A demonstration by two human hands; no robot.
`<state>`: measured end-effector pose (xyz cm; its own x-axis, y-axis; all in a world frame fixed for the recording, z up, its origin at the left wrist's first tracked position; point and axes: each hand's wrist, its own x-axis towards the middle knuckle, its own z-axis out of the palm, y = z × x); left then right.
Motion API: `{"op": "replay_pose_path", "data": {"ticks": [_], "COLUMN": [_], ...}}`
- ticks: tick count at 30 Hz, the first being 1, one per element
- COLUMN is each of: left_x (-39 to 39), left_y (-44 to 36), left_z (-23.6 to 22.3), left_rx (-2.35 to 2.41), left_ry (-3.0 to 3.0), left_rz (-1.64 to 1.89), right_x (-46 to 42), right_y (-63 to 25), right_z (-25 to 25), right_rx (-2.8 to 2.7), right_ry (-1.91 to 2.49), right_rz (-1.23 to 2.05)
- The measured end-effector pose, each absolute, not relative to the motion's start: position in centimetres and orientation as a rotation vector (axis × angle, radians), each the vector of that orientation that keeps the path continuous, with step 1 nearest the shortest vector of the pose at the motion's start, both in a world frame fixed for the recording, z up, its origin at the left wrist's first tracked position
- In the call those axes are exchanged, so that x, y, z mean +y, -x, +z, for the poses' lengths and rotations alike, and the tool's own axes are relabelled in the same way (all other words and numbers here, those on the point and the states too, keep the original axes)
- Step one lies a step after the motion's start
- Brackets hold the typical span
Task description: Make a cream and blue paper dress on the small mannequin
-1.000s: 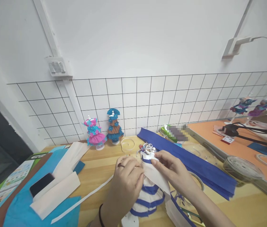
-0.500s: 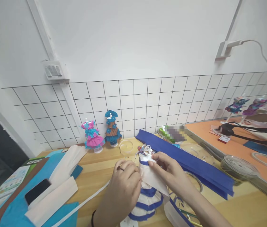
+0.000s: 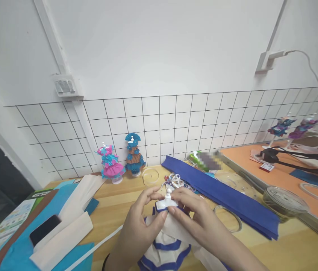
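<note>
In the head view, we had the form (image 3: 163,204) upright in front of us near the near side of the table (image 3: 111,205), its white shoulders and knob showing between our hands. Our left hand (image 3: 136,229) was curled round one side of the form, thumb in front and fingers behind, likely so it would not tip or turn. Our right hand (image 3: 204,222) was closed on the other side, its thumb at the top of the pale paper (image 3: 177,226), probably to keep that edge snug against the chest; we could not tell how tightly either hand pressed. The paper trailed down past our right wrist over the blue-edged skirt (image 3: 166,256), perhaps left loose because only its top was under our fingers.

The long blue paper (image 3: 226,195) lay beyond our right hand, and the ribbon heap (image 3: 177,180) just behind the form, seemingly within easy reach. Off to our left, the phone (image 3: 44,229) lay among the cream sheets (image 3: 82,226) and turquoise paper (image 3: 18,241), apart from our hands. Two dressed figures, one pink (image 3: 112,169) and one brown (image 3: 134,156), stood near the wall grid (image 3: 151,120), presumably out of the way.
</note>
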<state>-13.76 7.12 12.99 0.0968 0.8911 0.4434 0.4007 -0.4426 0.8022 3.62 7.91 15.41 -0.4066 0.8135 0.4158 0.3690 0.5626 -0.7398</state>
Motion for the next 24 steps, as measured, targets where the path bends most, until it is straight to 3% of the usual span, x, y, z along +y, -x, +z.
{"op": "replay_pose_path", "data": {"ticks": [8,18,24], "left_x": [6.6,6.9,7.2], "left_y": [13.6,14.5,14.4], "left_z": [14.2,14.5,14.2], "left_rx": [1.476,1.517,1.528], "left_ry": [-2.194,-2.529,-2.570], "left_rz": [1.412,1.559,1.570], "right_x": [8.0,8.3,6.4], "right_y": [-4.4,-6.5,-6.3], "right_z": [15.0,12.9,13.9], "right_rx": [-1.876,-1.774,-1.776], "right_ry": [1.103,1.069,1.094], "right_rz": [0.807,1.353,1.358]}}
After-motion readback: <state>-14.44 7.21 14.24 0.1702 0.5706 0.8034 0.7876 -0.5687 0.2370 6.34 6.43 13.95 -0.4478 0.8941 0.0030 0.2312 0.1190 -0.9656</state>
